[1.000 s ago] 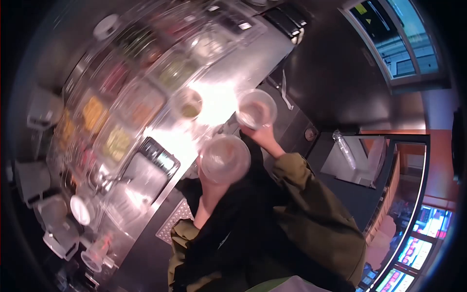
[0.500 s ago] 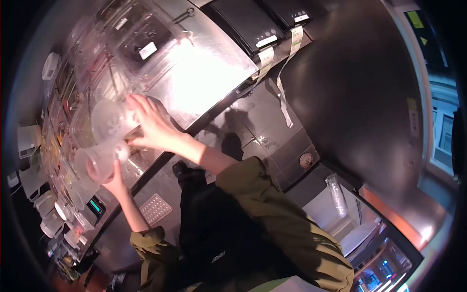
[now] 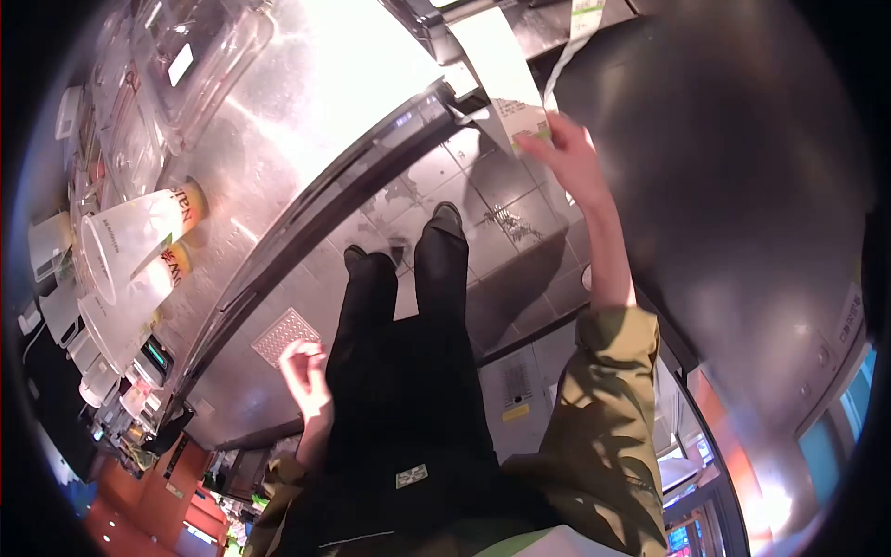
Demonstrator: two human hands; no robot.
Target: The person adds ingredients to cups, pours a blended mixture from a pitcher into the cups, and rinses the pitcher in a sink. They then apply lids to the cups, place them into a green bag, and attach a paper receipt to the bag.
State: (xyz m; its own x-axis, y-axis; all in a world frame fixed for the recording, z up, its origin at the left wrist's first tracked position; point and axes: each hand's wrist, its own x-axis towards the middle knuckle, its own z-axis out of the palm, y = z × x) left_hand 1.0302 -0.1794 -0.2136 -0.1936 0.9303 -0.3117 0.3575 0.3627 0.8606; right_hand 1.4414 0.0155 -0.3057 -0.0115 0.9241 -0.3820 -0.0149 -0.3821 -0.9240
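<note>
1. Grip of the right hand (image 3: 574, 158): the arm is stretched up and away from the body, and the fingertips (image 3: 538, 145) meet the lower end of the receipt slip (image 3: 501, 79). From where I stand I cannot tell whether they pinch the paper or only touch it.
2. Hanging from the printer at the far edge of the steel worktop (image 3: 306, 102), the receipt slip is a wide white strip with green print at its bottom end. A narrower paper strip (image 3: 568, 42) hangs just beside it, to its right.
3. Low beside the person's thigh, the left hand (image 3: 306, 369) has its fingers loosely half-curled and holds nothing, well apart from the worktop's things.
4. Two clear plastic cups stand side by side on the left part of the worktop, touching or nearly so: the upper cup (image 3: 135, 237) and the lower cup (image 3: 130, 302), each with a yellow-orange printed band at its base.
5. Further back on the worktop sits a clear lidded container (image 3: 200, 60) with a white label.
6. Below the worktop edge lies a tiled floor (image 3: 492, 176), with a square drain grate (image 3: 288, 334) near the person's black shoes (image 3: 445, 218).
7. An olive sleeve (image 3: 603, 371) covers the right forearm up to the wrist.
</note>
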